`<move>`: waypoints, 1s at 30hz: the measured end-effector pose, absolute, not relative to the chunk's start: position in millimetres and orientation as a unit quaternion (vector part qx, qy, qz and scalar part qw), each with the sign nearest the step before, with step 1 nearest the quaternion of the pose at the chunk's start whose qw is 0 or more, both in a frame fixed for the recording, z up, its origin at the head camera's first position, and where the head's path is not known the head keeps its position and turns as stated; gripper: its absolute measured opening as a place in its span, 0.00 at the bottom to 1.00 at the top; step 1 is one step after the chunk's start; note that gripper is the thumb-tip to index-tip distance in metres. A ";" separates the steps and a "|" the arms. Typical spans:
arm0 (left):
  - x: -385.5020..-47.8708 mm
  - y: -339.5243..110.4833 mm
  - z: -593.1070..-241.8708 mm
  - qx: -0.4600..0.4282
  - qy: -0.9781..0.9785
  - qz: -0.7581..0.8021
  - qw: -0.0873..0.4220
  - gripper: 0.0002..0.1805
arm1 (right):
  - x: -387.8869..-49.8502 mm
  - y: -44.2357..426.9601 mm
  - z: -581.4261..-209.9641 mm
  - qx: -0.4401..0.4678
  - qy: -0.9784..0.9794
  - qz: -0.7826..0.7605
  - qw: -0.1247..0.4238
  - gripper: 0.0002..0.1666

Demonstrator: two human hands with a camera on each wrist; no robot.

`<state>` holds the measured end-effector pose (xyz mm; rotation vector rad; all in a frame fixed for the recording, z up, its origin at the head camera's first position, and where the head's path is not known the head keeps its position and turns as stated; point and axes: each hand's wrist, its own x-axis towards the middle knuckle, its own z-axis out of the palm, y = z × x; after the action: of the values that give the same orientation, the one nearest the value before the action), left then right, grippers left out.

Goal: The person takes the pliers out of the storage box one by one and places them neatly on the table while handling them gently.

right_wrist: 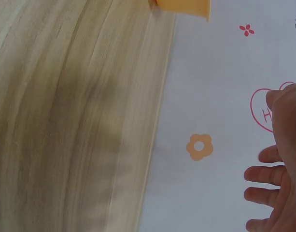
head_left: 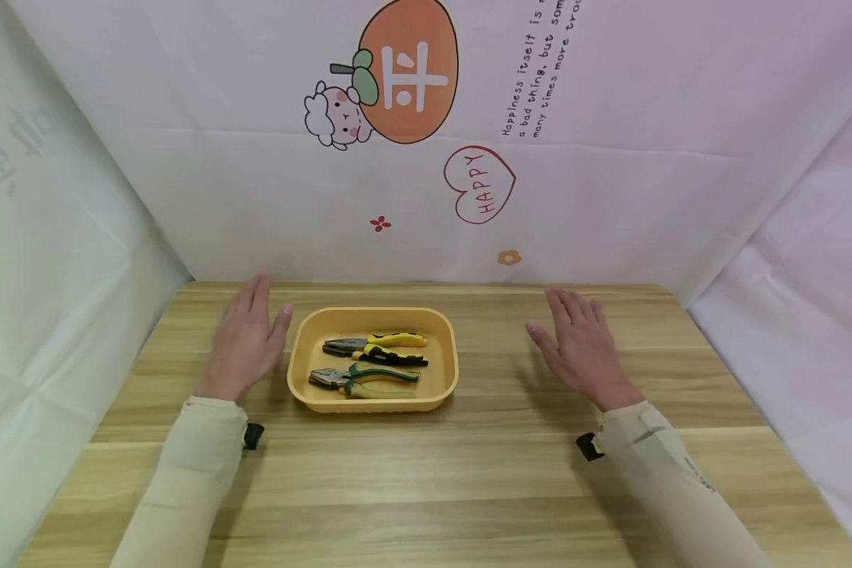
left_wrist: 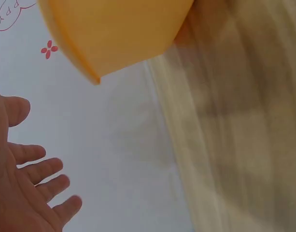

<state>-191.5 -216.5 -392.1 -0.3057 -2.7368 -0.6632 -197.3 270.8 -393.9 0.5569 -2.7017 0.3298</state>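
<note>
A yellow plastic tray sits on the wooden table, a little left of the middle. Inside it lie two pairs of pliers: one with yellow and black handles, and nearer to me one with green and yellow handles. Just left of the tray is my left hand, its fingers extended and holding nothing. My right hand is well to the right of the tray, fingers also extended, with nothing in it. In the left wrist view, the tray's side shows above the hand, apart from it.
The wooden tabletop stretches between both forearms. Behind it rises a white cloth printed with a fruit, a heart and flowers. White cloth also hangs along the right and left sides.
</note>
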 end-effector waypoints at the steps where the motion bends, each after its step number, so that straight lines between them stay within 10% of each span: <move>1: -191.3 -216.4 -393.7 -0.103 -0.952 -0.247 0.150 0.37 | -196.9 270.2 -394.8 0.202 -0.954 0.117 0.186 0.39; 30: -192.1 -209.0 -438.1 -0.029 -0.883 -0.469 -0.001 0.32 | -178.0 229.9 -393.6 0.203 -0.957 0.192 0.077 0.33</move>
<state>-192.1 -209.0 -438.1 -0.0926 -2.7749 -1.4741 -178.0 229.9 -393.6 0.6089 -2.8677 0.5747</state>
